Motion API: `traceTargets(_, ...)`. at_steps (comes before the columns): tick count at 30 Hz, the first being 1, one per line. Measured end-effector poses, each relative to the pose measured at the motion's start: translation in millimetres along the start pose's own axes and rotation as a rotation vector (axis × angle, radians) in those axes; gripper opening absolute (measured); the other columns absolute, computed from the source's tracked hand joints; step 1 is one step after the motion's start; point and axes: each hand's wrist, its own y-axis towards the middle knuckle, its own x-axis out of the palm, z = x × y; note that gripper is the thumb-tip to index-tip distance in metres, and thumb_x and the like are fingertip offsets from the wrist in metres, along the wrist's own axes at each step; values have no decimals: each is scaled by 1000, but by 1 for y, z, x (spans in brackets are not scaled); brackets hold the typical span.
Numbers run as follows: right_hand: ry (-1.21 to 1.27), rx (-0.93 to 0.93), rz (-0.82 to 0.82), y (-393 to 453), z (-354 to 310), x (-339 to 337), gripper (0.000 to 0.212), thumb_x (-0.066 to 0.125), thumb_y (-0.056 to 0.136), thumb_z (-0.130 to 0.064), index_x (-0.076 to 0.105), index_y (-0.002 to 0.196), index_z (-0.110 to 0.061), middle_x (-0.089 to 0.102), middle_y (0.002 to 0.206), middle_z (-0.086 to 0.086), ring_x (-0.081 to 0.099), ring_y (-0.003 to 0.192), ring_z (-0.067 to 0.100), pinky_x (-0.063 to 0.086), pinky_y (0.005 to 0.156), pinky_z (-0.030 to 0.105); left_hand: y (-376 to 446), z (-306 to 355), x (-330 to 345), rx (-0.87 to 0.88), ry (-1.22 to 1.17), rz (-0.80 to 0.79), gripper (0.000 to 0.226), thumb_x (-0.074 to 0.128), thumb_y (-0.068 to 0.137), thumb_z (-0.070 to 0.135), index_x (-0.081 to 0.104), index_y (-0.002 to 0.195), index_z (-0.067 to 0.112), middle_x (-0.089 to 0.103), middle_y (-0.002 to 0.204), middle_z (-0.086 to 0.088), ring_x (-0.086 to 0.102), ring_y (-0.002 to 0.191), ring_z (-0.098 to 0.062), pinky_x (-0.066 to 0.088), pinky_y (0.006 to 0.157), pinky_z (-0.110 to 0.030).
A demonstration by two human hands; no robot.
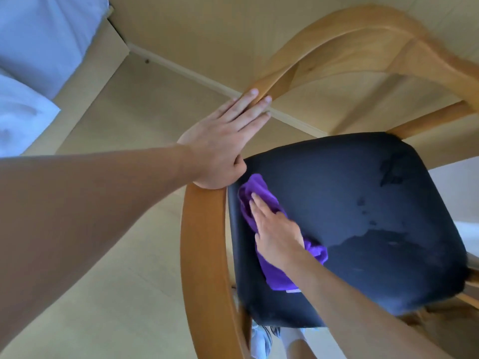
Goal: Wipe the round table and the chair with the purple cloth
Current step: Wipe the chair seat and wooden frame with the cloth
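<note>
Head view, looking down on a chair (207, 255) with a curved wooden frame and a dark padded seat (363, 216).

Left hand (223, 141): flat, fingers straight and together, resting along the chair's wooden back/arm rail at the seat's upper-left corner. Palm heel sits on the rail, fingertips reach the next curve of wood. It grips nothing, just braces on the wood.

Right hand (274, 229): fingers straight and spread a little, pressing flat on the cloth (274, 275). Not curled round it; palm and fingers pin it down to the seat.

Cloth: purple, bunched, lying on the left part of the seat, just beside the wooden rail. It shows ahead of the fingertips, to the right of the wrist, and behind the hand toward the seat's near edge. A small pale tag shows at its near end.

Seat: dark blue-black, with wet-looking darker patches and spots on the right half, well apart from the cloth.

Around the chair: pale floor (116, 255). A skirting strip (207, 81) runs diagonally past the chair's top. A bed (39, 47) with white linen sits well left of the chair, up in the corner. Below the seat's near edge, part of a shoe (261, 340) and a leg show, blurred.

Round surface: cannot tell where it is.
</note>
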Motion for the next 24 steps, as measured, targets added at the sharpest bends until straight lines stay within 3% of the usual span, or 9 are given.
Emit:
traceTargets(3,177,145,72,50,22,-33,80,53,98,-30,6,163,-24,-13,168,-18,57,117,25,46,68,34,0,0,2,25,13,17,86,31,84,33,11,164,6,-8,173,-10,-17,158,-26,5,130,-45)
traceTargets(7,492,252,46,117,29,-74,75,53,97,-28,16,162,-23,6,170,-13,40,145,20,48,102,41,2,-1,0,32,-44,33,81,35,84,31,25,162,9,0,174,-8,-18,158,-25,1,130,-44)
traceTargets(9,502,181,-43,131,15,-78,60,53,96,-30,36,153,-22,38,159,-2,49,136,27,49,103,45,3,-1,-1,36,-66,38,78,33,83,31,33,159,11,6,173,-7,-15,159,-25,4,130,-45)
traceTargets(11,345,45,-79,130,-4,-69,44,51,98,-33,50,139,-19,53,143,1,57,123,30,54,95,46,4,-2,-1,38,-78,49,74,33,82,31,41,154,13,12,172,-7,-12,159,-26,7,130,-47)
traceTargets(16,263,-74,-80,91,-2,-46,63,54,94,-32,36,153,-19,29,163,-10,54,131,26,52,95,43,4,-3,-2,48,-104,39,66,32,81,33,50,142,14,23,170,-10,-7,160,-32,3,130,-47)
traceTargets(19,267,-230,-103,56,12,-37,52,57,90,-31,51,141,-21,35,159,-16,59,123,24,52,89,38,4,-4,-2,95,-89,16,64,34,81,34,55,139,14,29,167,-14,-5,159,-37,5,129,-51)
traceTargets(21,370,-240,-171,44,24,-40,42,55,87,-33,60,128,-26,54,145,-15,59,121,23,51,94,38,4,-5,-2,123,-62,0,58,36,82,35,62,131,17,29,167,-12,-8,159,-38,1,129,-49)
traceTargets(22,436,-206,-170,43,31,-45,32,53,84,-34,64,114,-28,66,125,-12,62,111,25,52,89,39,4,-5,-1,126,-58,-1,55,37,81,34,64,127,18,29,167,-11,-9,158,-37,-2,130,-47)
traceTargets(24,568,-67,-33,53,43,-59,21,48,77,-38,62,91,-32,68,94,-12,62,90,20,50,77,36,4,-6,-1,122,-89,15,51,37,82,32,68,120,18,35,165,-10,-8,159,-36,-4,130,-45)
